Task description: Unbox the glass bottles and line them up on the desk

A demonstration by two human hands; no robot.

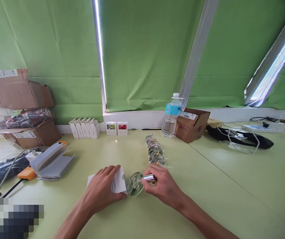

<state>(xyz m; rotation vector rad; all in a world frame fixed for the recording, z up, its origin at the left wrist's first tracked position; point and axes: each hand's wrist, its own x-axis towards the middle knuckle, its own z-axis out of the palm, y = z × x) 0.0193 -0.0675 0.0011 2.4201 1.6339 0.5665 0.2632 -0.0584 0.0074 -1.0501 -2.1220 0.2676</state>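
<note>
My left hand [102,191] grips a small white box [118,183] lying on the pale green table [207,186], fingers curled over its top. My right hand [162,186] pinches the silver cap of a round clear glass bottle [135,183], which lies on its side with its base toward the box's open end. A row of several similar glass bottles [154,151] stands just beyond my right hand.
Several upright white boxes [84,128] and two picture-printed boxes [116,128] line the back edge. A water bottle [171,116] and small cardboard box [192,124] stand right of centre. Flat grey cartons [52,161], an orange tool [26,173] and cardboard boxes [20,109] sit left. Black cables [239,137] lie right.
</note>
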